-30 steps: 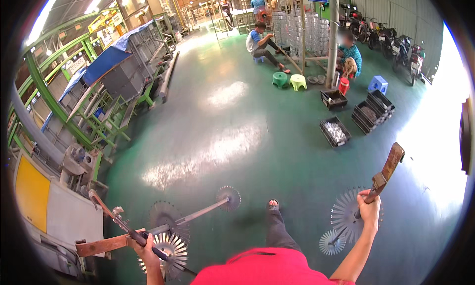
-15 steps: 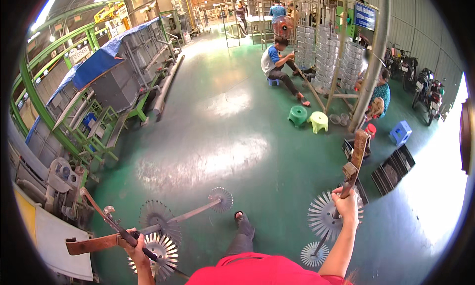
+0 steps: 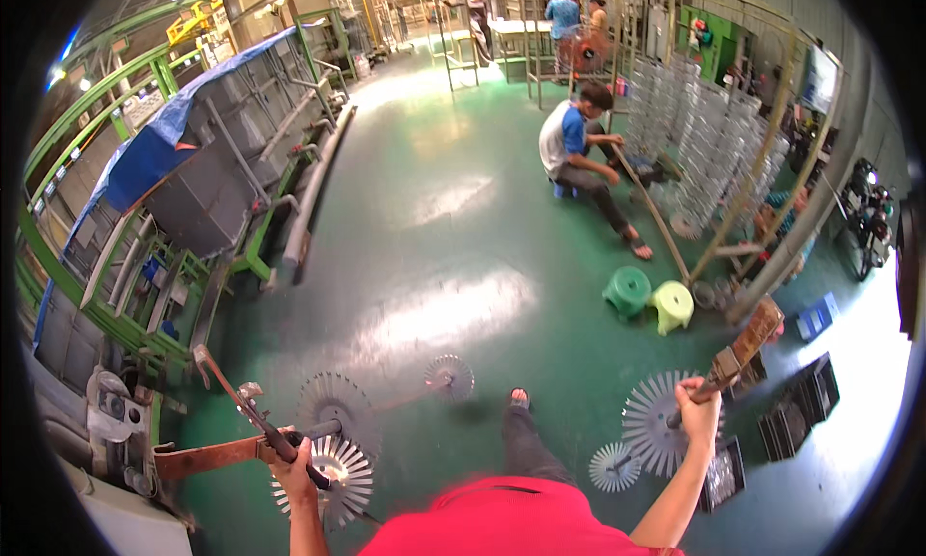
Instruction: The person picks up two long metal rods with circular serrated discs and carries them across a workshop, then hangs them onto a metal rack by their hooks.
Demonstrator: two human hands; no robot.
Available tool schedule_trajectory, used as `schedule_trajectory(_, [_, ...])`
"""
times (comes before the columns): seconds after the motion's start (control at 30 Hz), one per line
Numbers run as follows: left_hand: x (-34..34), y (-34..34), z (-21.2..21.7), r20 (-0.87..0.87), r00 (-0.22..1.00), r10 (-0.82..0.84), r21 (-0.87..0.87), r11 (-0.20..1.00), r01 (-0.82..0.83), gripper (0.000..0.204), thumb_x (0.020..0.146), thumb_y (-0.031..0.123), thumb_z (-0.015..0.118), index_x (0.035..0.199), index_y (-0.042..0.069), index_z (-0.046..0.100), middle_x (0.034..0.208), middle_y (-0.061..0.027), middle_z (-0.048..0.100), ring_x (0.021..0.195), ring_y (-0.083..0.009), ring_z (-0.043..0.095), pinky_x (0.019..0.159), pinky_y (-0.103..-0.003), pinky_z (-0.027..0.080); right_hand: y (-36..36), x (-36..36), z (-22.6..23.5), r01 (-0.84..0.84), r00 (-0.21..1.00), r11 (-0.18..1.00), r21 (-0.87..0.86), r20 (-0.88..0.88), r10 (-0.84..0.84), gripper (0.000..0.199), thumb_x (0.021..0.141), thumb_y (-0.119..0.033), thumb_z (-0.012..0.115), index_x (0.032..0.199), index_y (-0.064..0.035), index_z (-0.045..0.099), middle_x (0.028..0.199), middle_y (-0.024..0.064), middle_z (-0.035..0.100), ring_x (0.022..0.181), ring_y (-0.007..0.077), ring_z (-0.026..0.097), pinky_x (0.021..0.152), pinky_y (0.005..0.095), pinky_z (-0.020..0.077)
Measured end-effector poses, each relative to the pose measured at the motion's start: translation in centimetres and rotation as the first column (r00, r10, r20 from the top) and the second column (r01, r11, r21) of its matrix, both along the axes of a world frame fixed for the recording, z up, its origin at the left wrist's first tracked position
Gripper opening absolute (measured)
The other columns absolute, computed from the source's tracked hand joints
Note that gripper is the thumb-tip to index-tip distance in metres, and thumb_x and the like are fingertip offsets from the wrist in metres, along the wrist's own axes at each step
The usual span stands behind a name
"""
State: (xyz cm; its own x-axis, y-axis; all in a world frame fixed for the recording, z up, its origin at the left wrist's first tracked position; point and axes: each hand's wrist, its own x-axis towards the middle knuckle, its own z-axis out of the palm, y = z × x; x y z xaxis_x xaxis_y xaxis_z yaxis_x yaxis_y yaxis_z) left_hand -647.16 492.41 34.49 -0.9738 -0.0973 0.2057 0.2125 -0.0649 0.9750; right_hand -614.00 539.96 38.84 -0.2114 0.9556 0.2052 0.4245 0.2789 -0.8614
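My left hand is closed around a dark metal rod with rusty flat bars branching off it. Slotted metal discs sit around this rod, and a thin arm carries a smaller disc farther out. Held out on the right, my right hand grips a second metal rod whose upper end is a rusty flat bar. Below that hand are a large slotted disc and a small one. Both sets are off to the sides of my body.
A person sits on a low stool beside a metal frame with stacked clear shapes. Green and yellow stools stand nearby. Black crates lie at right. Green-framed machinery and a long pipe line the left.
The view has moved forward and turned slightly left; stools and seated person appear nearer and farther right. Both hands keep their rods, and the discs have swung a little.
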Motion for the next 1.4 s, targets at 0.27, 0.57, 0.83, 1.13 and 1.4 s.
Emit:
schedule_trajectory(0.27, [-24.5,15.3,4.5,-0.043,0.998,0.034,-0.014,0.999,-0.034,0.042,0.069,-0.005,0.066,0.106,0.005,0.048,0.091,-0.0015,0.047,0.07,-0.0079,0.046,0.062,-0.021,0.041,19.2,-28.4,6.0,-0.163,0.979,0.987,-0.008,-0.124,0.161,0.007,0.072,-0.003,0.066,0.077,-0.0012,0.062,0.056,0.0013,0.056,0.049,0.0096,0.053,0.048,0.0245,0.0415])
schedule_trajectory(0.57, [-52.0,32.0,10.2,-0.058,0.995,0.077,0.051,0.996,-0.074,0.041,0.073,-0.006,0.062,0.11,0.006,0.049,0.084,-0.0008,0.048,0.058,-0.0047,0.042,0.05,-0.017,0.034,34.6,-61.1,13.7,-0.177,0.983,0.984,0.016,-0.042,0.178,0.007,0.074,-0.006,0.065,0.08,-0.002,0.064,0.057,0.0039,0.059,0.052,0.0119,0.057,0.052,0.0264,0.0438])
schedule_trajectory(0.83, [-81.1,46.4,14.0,-0.037,0.999,0.022,0.078,0.997,-0.019,0.036,0.074,-0.006,0.062,0.107,0.004,0.051,0.067,0.0026,0.044,0.054,-0.0037,0.039,0.049,-0.019,0.032,46.5,-83.8,17.5,-0.093,0.988,0.995,0.022,-0.122,0.095,0.008,0.076,-0.005,0.065,0.083,-0.0017,0.063,0.059,0.0024,0.057,0.051,0.0105,0.055,0.051,0.026,0.0429])
schedule_trajectory(1.13, [-110.4,62.1,18.3,-0.096,0.995,-0.028,-0.024,0.999,0.026,0.04,0.072,-0.008,0.06,0.107,0.007,0.05,0.085,-0.0016,0.05,0.06,-0.006,0.044,0.05,-0.02,0.035,64.8,-111.6,17.5,0.045,0.994,0.999,0.01,-0.101,-0.043,0.008,0.072,-0.004,0.065,0.08,-0.0017,0.063,0.056,0.0037,0.056,0.049,0.0124,0.055,0.05,0.0283,0.0427])
schedule_trajectory(1.4, [-135.2,76.7,22.5,-0.041,0.999,0.007,-0.044,0.999,-0.009,0.04,0.074,-0.003,0.062,0.111,0.006,0.049,0.087,0.0001,0.049,0.064,-0.0061,0.044,0.054,-0.02,0.035,79.1,-141.5,23.0,-0.095,0.995,0.992,-0.085,-0.001,0.095,0.011,0.072,-0.008,0.064,0.082,-0.0034,0.064,0.06,0.0051,0.057,0.053,0.0139,0.056,0.051,0.0298,0.0434])
